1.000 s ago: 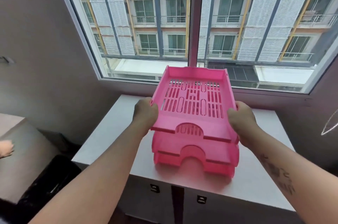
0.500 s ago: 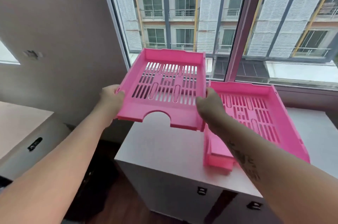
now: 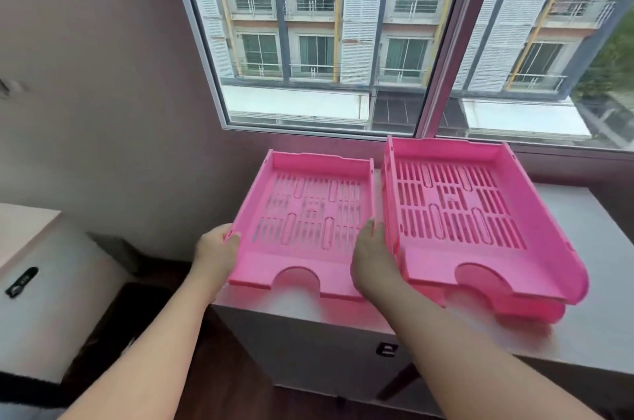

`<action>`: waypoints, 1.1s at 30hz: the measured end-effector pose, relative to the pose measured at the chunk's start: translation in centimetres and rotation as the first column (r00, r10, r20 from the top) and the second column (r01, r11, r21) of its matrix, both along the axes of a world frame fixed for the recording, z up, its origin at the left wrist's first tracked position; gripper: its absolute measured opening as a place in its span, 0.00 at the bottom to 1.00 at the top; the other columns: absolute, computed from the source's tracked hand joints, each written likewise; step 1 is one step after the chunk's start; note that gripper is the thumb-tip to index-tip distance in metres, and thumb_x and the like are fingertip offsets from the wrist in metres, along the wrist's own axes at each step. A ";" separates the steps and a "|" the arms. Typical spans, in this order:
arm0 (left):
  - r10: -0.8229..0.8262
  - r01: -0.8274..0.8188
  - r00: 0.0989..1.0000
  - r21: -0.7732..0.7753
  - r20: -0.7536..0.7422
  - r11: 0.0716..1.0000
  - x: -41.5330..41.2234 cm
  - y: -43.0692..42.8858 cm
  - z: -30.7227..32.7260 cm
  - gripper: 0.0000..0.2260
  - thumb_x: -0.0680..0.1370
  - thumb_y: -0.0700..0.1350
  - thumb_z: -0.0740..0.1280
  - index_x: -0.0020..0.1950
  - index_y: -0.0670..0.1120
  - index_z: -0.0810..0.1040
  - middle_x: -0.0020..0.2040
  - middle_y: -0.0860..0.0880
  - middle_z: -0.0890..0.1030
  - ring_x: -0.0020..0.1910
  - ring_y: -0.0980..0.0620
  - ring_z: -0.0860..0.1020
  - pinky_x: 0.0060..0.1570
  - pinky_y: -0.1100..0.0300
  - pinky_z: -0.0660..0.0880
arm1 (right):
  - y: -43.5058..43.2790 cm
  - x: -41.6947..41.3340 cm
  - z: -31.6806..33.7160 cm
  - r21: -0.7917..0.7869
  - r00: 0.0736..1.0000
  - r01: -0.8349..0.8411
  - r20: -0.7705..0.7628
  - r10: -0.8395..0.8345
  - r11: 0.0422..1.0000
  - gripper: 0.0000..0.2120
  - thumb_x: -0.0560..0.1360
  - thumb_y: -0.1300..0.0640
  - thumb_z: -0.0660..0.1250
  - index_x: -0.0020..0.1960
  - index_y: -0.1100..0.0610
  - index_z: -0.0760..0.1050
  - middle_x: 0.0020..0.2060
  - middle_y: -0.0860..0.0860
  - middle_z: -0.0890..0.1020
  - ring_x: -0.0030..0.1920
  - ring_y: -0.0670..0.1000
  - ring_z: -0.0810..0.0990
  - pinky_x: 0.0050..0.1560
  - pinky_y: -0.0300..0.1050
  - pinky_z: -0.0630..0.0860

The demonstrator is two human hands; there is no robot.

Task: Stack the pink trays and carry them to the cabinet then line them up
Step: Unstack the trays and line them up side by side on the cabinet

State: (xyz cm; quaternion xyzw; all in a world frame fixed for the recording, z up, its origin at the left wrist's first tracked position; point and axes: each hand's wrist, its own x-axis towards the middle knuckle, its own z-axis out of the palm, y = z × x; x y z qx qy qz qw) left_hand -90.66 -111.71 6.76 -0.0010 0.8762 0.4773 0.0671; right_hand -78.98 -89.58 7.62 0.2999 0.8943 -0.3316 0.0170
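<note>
A single pink slotted tray (image 3: 308, 213) lies at the left end of the white cabinet top (image 3: 590, 282), under the window. My left hand (image 3: 218, 253) grips its left front edge and my right hand (image 3: 372, 263) holds its right front edge. Right beside it, to the right, sits a stack of pink trays (image 3: 480, 213); a lower tray's front (image 3: 535, 311) shows under the top one. My right hand fills the narrow gap between the single tray and the stack.
The window frame (image 3: 435, 76) and sill rise just behind the trays. The cabinet's left edge is close to the single tray, with dark wooden floor (image 3: 223, 378) below. A low white cabinet (image 3: 41, 299) stands at the left.
The top tray, lifted off the stack and held in the air to the left half a second ago, has come down onto the cabinet top beside the stack. Both hands still hold it.
</note>
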 end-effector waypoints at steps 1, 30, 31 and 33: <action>-0.011 0.011 1.000 -0.007 0.011 1.000 0.3 -0.1 -0.7 0.10 0.80 0.38 0.60 0.44 0.49 0.78 0.42 0.44 0.80 0.40 0.48 0.74 0.38 0.56 0.69 | -0.1 0.3 -0.9 -0.002 1.000 -0.009 -0.021 0.009 1.000 0.27 0.83 0.63 0.49 0.81 0.59 0.46 0.80 0.60 0.53 0.77 0.62 0.60 0.71 0.53 0.64; -0.411 0.383 0.895 -0.173 -0.172 0.907 7.7 24.4 8.0 0.21 0.78 0.45 0.66 0.70 0.43 0.72 0.66 0.41 0.78 0.62 0.42 0.77 0.60 0.52 0.74 | 22.6 9.8 8.8 0.404 0.979 0.184 0.006 -0.203 0.896 0.17 0.78 0.62 0.60 0.66 0.62 0.73 0.60 0.60 0.74 0.59 0.64 0.76 0.56 0.56 0.76; -0.387 0.362 0.911 -0.178 -0.140 0.915 8.4 24.7 7.1 0.22 0.79 0.44 0.66 0.72 0.42 0.71 0.67 0.41 0.77 0.63 0.42 0.77 0.60 0.52 0.74 | 22.8 10.6 7.8 0.388 0.976 0.195 0.014 -0.218 0.901 0.17 0.78 0.62 0.60 0.66 0.63 0.73 0.61 0.61 0.74 0.58 0.64 0.76 0.55 0.56 0.76; -0.348 0.329 0.935 -0.197 -0.070 0.923 9.6 25.2 6.1 0.21 0.80 0.40 0.63 0.73 0.40 0.68 0.68 0.39 0.76 0.59 0.42 0.78 0.56 0.53 0.74 | 23.0 11.8 6.0 0.339 0.966 0.234 0.021 -0.256 0.911 0.17 0.78 0.65 0.57 0.65 0.63 0.72 0.62 0.61 0.73 0.54 0.64 0.77 0.52 0.55 0.77</action>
